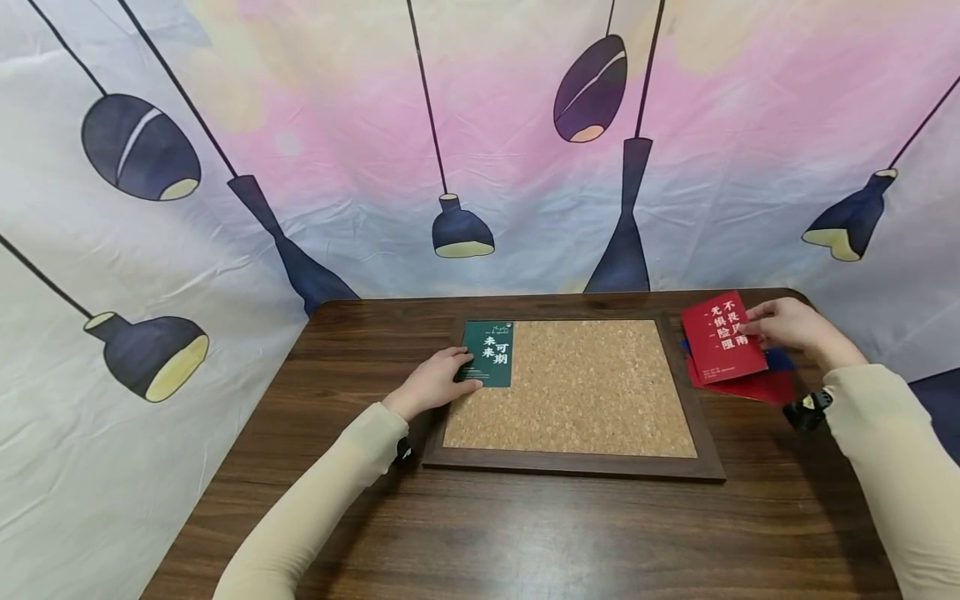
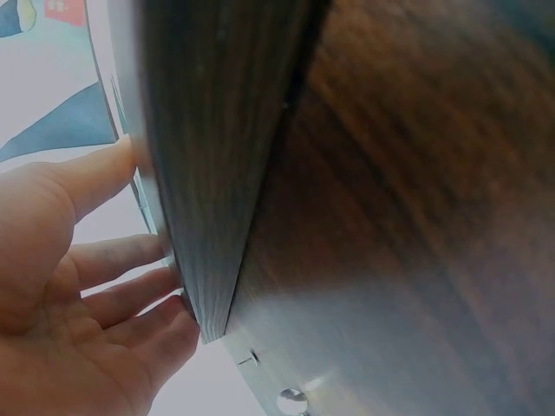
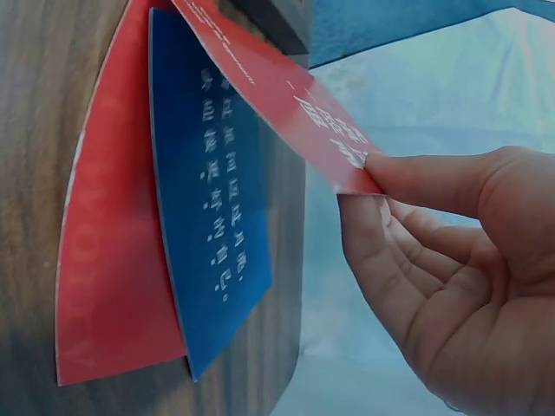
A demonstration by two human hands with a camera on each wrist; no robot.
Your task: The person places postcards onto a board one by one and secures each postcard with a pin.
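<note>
Left hand (image 1: 433, 383) lies flat on the dark green card with white Chinese characters (image 1: 488, 353), fingers straight, pressing it down; no curl round it, grip relaxed. That green card sits in the top left corner of the cork pinboard in a dark wooden frame (image 1: 573, 387), overlapping the frame's left edge. Small white dot at the card's top right corner, too small to tell what it is.

Left wrist view: fingers (image 2: 121, 260) straight against the frame edge (image 2: 208, 173); card itself not readable there.

Right hand (image 1: 787, 325) pinches the top red card with white Chinese characters (image 1: 722, 336) by its right edge, thumb on top, fingers under. Card is tilted, lifted off the stack. Right wrist view confirms: the red card (image 3: 277, 95) is held between thumb and fingers (image 3: 408, 251), clear of the blue card with white print (image 3: 212, 199) below it, which rests on another red card (image 3: 108, 260) flat on the bench.

The stack lies just right of the pinboard frame, near the far right corner of the dark wood-grain bench (image 1: 525, 533).

Background: fabric backdrop printed with dark hanging lamps (image 1: 457, 229). Both arms in pale beige sleeves (image 1: 315, 500).
</note>
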